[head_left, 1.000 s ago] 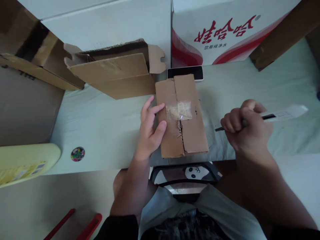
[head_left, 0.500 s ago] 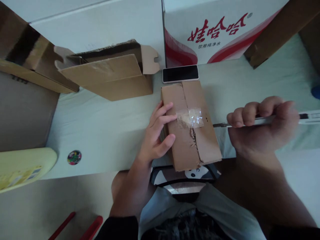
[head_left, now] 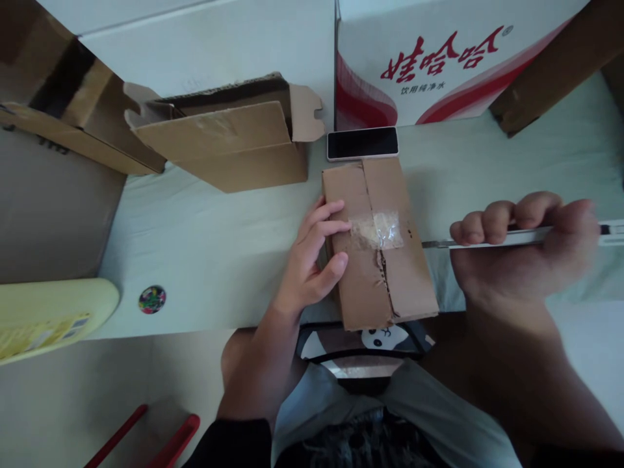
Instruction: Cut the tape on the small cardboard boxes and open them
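Observation:
A small brown cardboard box (head_left: 355, 286) lies at the front edge of the table, its top seam torn in the nearer half. Clear tape (head_left: 377, 231) crosses the middle of that seam. My left hand (head_left: 314, 260) holds the box by its left side, thumb and fingertips resting on the top. In my right hand (head_left: 521, 240) is a utility knife (head_left: 526, 237), gripped with the fingers wrapped round its white handle. Its blade points left and meets the right edge of the box; whether the tip is inside cannot be made out.
A phone (head_left: 363, 143) lies just behind the box. An open carton (head_left: 244, 156) stands at the back left, and a white and red carton (head_left: 414, 71) behind the phone. At left are a round badge (head_left: 152, 299) and a pale yellow container (head_left: 58, 318).
The whole view has shifted slightly, so everything sits a little further right in the picture. My hands, the knife and the box keep nearly the same places relative to each other.

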Tool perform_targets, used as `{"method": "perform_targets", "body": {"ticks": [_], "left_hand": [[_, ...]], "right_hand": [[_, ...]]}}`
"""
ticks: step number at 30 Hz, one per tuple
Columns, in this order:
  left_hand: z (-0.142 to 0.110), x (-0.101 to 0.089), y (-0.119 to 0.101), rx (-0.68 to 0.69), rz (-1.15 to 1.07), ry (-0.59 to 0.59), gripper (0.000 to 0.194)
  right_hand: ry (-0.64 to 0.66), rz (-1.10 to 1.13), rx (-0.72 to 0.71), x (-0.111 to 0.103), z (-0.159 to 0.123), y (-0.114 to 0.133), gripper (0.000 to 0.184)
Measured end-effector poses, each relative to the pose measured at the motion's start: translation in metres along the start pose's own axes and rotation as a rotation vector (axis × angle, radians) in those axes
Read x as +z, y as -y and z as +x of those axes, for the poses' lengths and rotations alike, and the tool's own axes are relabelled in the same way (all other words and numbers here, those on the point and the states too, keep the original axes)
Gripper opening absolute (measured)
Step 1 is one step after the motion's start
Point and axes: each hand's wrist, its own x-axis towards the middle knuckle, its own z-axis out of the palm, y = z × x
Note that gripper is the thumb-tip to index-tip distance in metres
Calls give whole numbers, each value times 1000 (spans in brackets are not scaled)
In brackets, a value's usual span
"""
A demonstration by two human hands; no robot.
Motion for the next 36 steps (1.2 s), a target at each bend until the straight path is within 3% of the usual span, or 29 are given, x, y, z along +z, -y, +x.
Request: {"method": "perform_targets", "body": {"ticks": [12,17,26,36], "left_hand": [[0,-1,0,-14,-26,-5,36],[-1,1,3,-6,-44,-25,35],[0,0,3,-7,-17,-19,37],[-1,0,3,-26,-12,-18,35]], "right_hand": [[30,-20,63,3,-2,1,62],[-15,-34,46,5,-3,0,63],[7,-18,134,4,-6,-1,48],[-37,-100,83,8,-4,-4,53]]}}
